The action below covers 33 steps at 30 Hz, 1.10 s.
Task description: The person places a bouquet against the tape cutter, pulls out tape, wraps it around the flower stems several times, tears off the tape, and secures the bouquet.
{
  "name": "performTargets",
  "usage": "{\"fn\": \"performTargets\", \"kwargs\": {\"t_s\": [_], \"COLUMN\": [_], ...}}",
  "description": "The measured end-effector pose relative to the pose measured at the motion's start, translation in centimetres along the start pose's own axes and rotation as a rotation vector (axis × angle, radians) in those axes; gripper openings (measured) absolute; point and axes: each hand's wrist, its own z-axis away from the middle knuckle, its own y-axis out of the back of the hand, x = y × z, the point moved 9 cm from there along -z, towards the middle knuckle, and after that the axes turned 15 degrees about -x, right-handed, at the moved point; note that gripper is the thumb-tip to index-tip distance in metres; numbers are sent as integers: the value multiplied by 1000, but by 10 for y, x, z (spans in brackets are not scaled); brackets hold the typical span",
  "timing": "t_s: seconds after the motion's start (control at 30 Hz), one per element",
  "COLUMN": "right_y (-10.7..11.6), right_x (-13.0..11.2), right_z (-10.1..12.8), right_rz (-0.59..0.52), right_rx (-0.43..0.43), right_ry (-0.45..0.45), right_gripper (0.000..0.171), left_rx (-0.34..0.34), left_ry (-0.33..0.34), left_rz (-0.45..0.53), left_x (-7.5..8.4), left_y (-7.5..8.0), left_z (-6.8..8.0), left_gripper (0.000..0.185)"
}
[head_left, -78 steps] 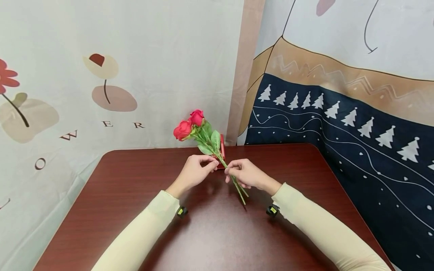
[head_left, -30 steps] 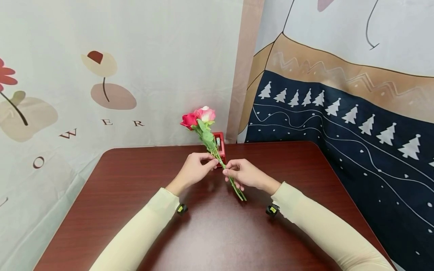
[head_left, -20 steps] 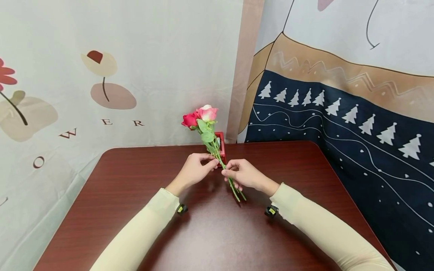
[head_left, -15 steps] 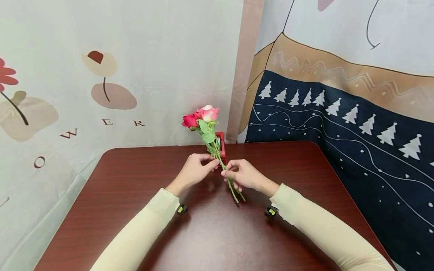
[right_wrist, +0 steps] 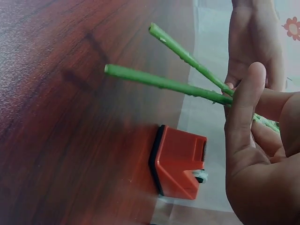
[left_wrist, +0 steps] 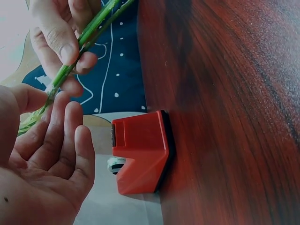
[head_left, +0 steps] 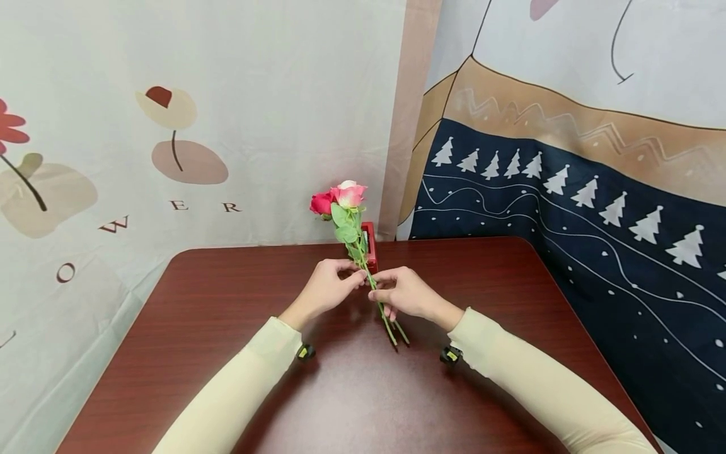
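Note:
Two long-stemmed roses, one red [head_left: 322,203] and one pink and white [head_left: 348,193], are held together over the table, blooms away from me and leaning a little left. My left hand [head_left: 326,287] pinches their green stems below the leaves between thumb and index finger, its other fingers loosely extended in the left wrist view. Just below, my right hand [head_left: 411,293] pinches the same stems [right_wrist: 159,83] with thumb and fingers. The cut ends stick out past it and spread apart. Behind the hands sits a red tape dispenser [left_wrist: 143,150], partly hidden by leaves in the head view.
The dark red-brown table [head_left: 351,403] has rounded far corners. A pale printed curtain [head_left: 272,126] hangs right behind its far edge, and a navy cloth with white trees [head_left: 499,202] hangs along the right side.
The roses have turned, bringing the pink and white bloom into view, and now stand more upright. Their lower ends have swung left. My right hand has shifted slightly left; the left has barely moved.

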Motion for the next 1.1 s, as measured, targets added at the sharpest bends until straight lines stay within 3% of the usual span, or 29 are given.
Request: {"fn": "performTargets", "kwargs": {"t_s": [0.13, 0.3, 0.63, 0.87, 1.1], "right_y": [1, -1, 6, 31, 62], "right_x": [-3, -6, -5, 0, 23], "right_z": [0, 3, 14, 37, 67], "right_rz": [46, 89, 51, -24, -33], "right_rx": [27, 48, 87, 137, 176], "right_ry": [-15, -35, -27, -65, -135], "right_gripper": [22, 23, 17, 20, 25], "left_rx": [5, -16, -52, -58, -57], "left_ry": [10, 20, -3, 0, 19], "left_rz": [-11, -14, 23, 12, 11], "left_x": [-1, -2, 3, 0, -5], "left_y": [-1, -4, -8, -4, 4], "left_z": [1, 2, 3, 8, 15], "left_gripper": [19, 18, 20, 17, 16]}}
